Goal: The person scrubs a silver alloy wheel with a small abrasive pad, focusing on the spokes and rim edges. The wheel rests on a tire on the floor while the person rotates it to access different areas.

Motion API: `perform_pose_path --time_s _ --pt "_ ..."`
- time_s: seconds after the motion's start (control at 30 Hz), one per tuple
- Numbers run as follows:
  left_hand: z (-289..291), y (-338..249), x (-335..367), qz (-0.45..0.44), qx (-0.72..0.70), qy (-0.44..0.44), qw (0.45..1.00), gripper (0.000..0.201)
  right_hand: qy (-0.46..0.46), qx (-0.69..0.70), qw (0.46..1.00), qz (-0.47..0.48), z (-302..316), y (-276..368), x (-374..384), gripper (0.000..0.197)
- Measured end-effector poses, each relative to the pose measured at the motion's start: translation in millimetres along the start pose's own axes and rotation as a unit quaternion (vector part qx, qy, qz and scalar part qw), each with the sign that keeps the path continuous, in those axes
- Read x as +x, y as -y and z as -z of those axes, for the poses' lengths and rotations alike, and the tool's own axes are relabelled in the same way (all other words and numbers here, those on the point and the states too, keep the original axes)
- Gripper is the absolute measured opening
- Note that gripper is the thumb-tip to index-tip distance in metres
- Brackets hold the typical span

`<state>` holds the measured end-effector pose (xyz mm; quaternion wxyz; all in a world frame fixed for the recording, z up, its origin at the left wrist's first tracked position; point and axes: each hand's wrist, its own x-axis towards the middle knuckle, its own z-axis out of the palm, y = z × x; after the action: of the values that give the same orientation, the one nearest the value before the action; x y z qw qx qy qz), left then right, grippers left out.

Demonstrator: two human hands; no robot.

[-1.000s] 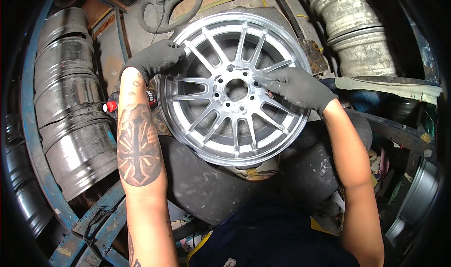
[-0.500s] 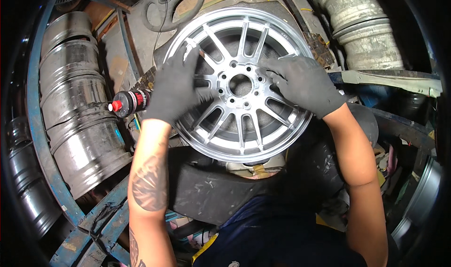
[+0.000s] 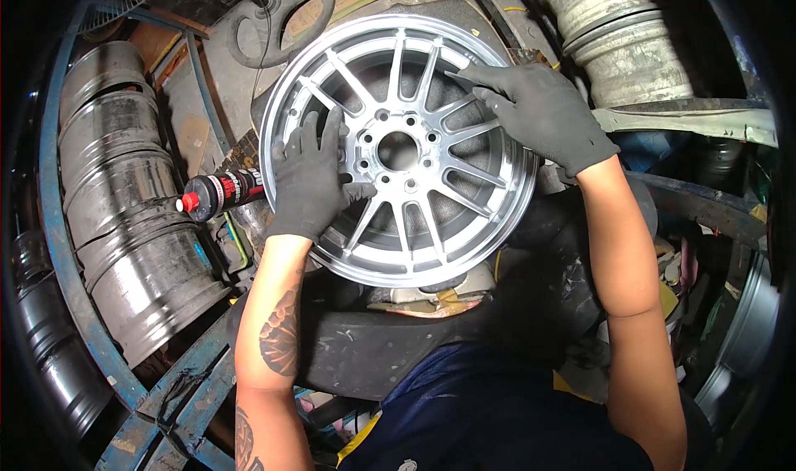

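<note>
A silver multi-spoke car wheel rim (image 3: 406, 196) lies face up in front of me, with a round centre hole and several bolt holes. My left hand (image 3: 311, 177), in a dark grey glove, rests on its left spokes with fingers apart and thumb toward the hub. At the upper right of the rim is my right hand (image 3: 539, 110), gloved alike. Its fingers are drawn together over the spokes, and a thin dark edge shows at the fingertips; what it belongs to is unclear. Left of the rim lies a black bottle (image 3: 222, 194) with a red cap.
Stacked metal wheel barrels (image 3: 124, 172) stand along the left inside a blue metal frame (image 3: 79, 280). More dull, worn barrels (image 3: 626, 48) are at the upper right. A grey steering-wheel-shaped part (image 3: 323, 11) lies beyond the rim. Another silver rim (image 3: 746, 322) leans at the far right.
My left hand has slid down toward me on the spokes, its thumb now beside the hub. My right hand has moved up and away from the hub toward the far right edge.
</note>
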<state>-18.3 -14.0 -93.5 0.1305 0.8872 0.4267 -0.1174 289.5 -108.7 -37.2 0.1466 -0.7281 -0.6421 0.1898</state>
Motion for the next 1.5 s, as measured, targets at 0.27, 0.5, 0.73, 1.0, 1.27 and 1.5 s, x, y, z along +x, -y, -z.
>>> perform_pose_path --time_s 0.27,0.5,0.73,1.0,1.27,1.5 --pt "3.8 12.6 6.8 -0.015 -0.008 0.005 1.0 0.134 -0.019 -0.028 0.999 -0.008 5.1 -7.6 -2.2 0.032" --pt "5.5 8.1 1.8 -0.018 0.02 0.03 0.999 0.135 0.028 -0.042 0.998 -0.025 -0.6 -12.2 4.0 0.033" --pt "7.6 9.3 -5.6 -0.02 0.021 0.0 1.0 0.122 0.0 -0.076 0.997 0.019 -25.9 -4.8 13.2 0.033" --pt "28.5 44.8 -11.1 0.026 -0.13 -0.049 0.99 0.032 0.044 0.001 0.992 0.116 -57.2 -11.7 19.7 0.044" --pt "19.8 38.1 -17.9 0.198 -0.449 0.165 0.856 0.049 0.096 -0.062 0.981 0.16 -67.9 -8.3 24.7 0.044" --pt "32.0 30.9 -11.6 0.246 -0.662 0.113 0.699 0.051 0.069 -0.06 0.987 0.134 -74.0 2.3 17.7 0.043"
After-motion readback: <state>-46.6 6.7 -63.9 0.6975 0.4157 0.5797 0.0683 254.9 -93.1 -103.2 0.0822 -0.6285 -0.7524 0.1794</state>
